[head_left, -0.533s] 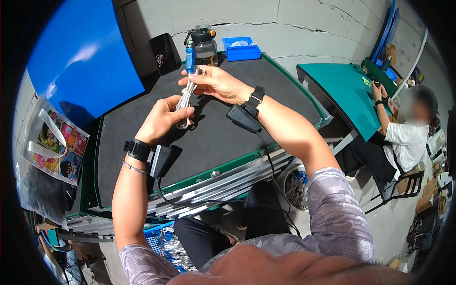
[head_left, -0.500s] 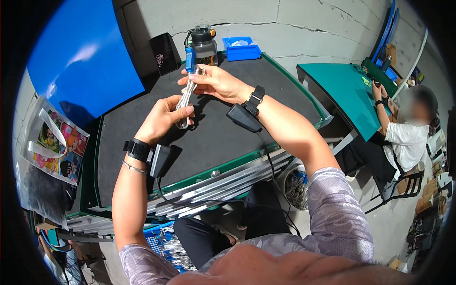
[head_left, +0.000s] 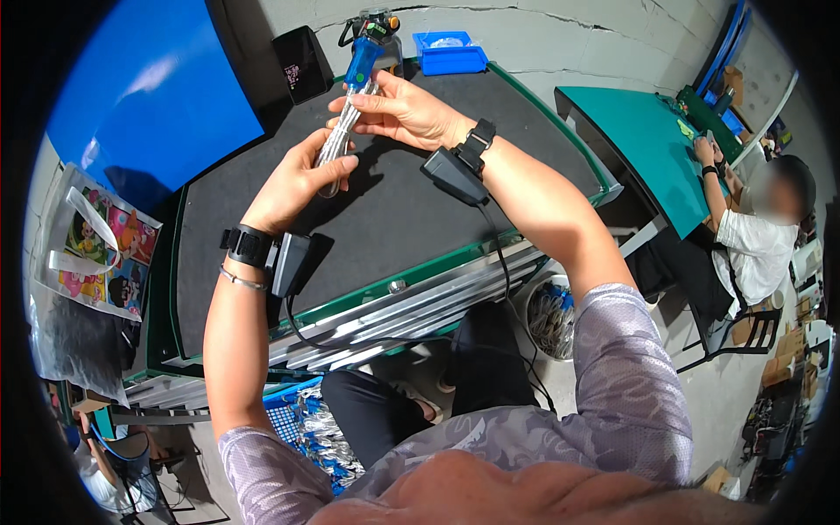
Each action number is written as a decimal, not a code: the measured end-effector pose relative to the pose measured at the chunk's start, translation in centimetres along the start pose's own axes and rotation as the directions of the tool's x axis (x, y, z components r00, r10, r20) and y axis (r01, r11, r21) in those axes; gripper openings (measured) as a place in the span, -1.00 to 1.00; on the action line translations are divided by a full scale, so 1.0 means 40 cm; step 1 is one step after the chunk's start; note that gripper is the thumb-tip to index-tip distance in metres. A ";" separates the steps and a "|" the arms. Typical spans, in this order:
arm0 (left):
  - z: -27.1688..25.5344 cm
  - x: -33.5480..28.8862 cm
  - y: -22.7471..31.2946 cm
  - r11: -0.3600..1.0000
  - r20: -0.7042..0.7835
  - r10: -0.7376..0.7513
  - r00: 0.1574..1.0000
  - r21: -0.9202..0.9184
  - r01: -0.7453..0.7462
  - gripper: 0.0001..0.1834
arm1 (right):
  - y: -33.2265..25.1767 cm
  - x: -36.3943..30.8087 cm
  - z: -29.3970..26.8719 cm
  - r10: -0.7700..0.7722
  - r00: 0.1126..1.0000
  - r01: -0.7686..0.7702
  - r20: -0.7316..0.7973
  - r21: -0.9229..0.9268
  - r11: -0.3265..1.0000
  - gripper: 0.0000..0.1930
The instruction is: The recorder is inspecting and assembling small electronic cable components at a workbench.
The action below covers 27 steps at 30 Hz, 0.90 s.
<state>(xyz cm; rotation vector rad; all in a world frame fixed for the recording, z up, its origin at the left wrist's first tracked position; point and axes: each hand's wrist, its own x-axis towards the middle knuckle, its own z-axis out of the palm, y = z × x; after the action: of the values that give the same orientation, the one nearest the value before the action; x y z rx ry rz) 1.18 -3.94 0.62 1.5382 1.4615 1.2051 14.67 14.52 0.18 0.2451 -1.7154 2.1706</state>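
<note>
Both my hands hold a folded bundle of clear-white cable (head_left: 339, 143) above the dark work mat (head_left: 420, 210). My left hand (head_left: 299, 178) pinches the bundle's lower, looped end between thumb and fingers. With thumb and fingers closed, my right hand (head_left: 404, 112) grips the upper part, just below a blue plug-like end piece (head_left: 362, 66). That blue piece points away from me, tilted slightly right, and bears a small green dot. Behind it stands a dark-lidded bottle (head_left: 390, 59), partly covered by it. Wrist straps with black boxes sit on both my forearms.
At the mat's far edge are a phone (head_left: 302, 66) and a blue tray (head_left: 451, 57). Bundled cables fill a blue basket (head_left: 282, 420) and a white bucket (head_left: 560, 344) below. A co-worker (head_left: 757, 245) sits at the green table (head_left: 621, 149) right. Wires trail from my wrist boxes.
My hands and the cable bundle have moved farther away from me. The blue end piece leans more to the right and appears larger. Both hands keep their hold.
</note>
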 end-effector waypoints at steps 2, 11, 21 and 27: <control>0.001 -0.003 0.002 0.999 -0.020 0.000 1.000 0.038 0.001 -0.59 | -0.001 -0.001 0.002 -0.012 0.999 0.010 -0.049 -0.042 0.999 -0.69; -0.008 -0.003 0.007 0.995 0.031 -0.083 0.996 -0.054 0.084 -0.63 | 0.009 0.003 -0.003 0.004 0.995 -0.008 -0.097 -0.036 0.999 -0.72; 0.009 -0.009 0.027 0.946 0.160 -0.067 0.985 -0.304 0.114 -0.63 | 0.002 0.002 -0.018 0.068 0.998 -0.067 -0.013 0.085 0.994 -0.62; -0.006 -0.001 0.010 0.913 0.058 -0.094 0.994 -0.394 0.109 -0.65 | 0.003 0.004 -0.016 0.038 0.999 -0.042 0.028 0.162 0.986 -0.56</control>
<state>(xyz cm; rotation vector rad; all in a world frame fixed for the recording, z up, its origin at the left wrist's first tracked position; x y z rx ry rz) 1.09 -4.07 1.05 1.1876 1.1661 1.3069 14.53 15.14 -0.01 0.2832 -1.5704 2.3492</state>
